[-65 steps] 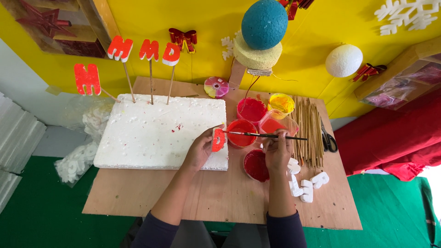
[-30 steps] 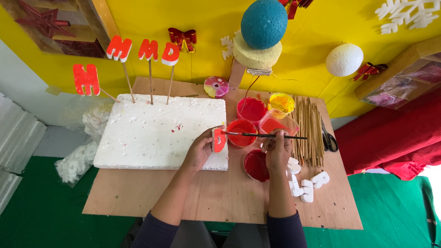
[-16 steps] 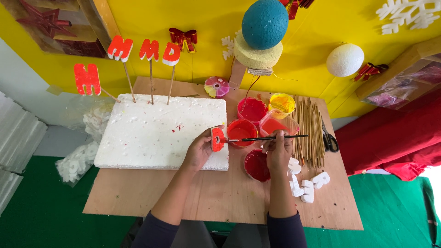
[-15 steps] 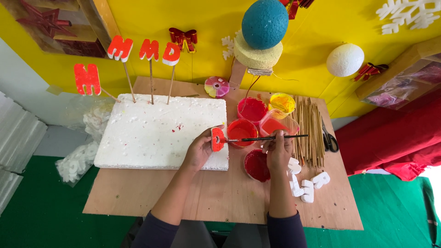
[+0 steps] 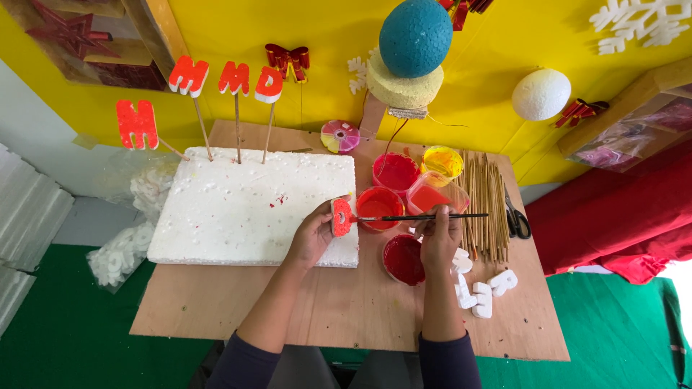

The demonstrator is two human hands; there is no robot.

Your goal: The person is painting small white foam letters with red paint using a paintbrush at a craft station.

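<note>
4 red-painted letters (image 5: 234,78) stand on skewers in the foam slab (image 5: 245,209); left hand (image 5: 313,234) pinches a 5th foam letter (image 5: 342,217) over the slab's edge, mostly red. Right hand (image 5: 438,234) grips the paintbrush (image 5: 422,217) against it; about 4 white letters (image 5: 479,284) on the tabletop (image 5: 324,317) look unpainted.

The scene is bright and evenly lit, with soft light that seems to come from above. Shadows are weak: only a faint one lies under the white foam slab (image 5: 252,205) along its near edge. The slab itself is almost overexposed, so its surface grain is partly lost. A small glare shows on the wet red paint cup (image 5: 404,258) right of the slab. Focus is sharp around the slab; far from it, at the corners, straight lines bend from wide-lens distortion
</note>
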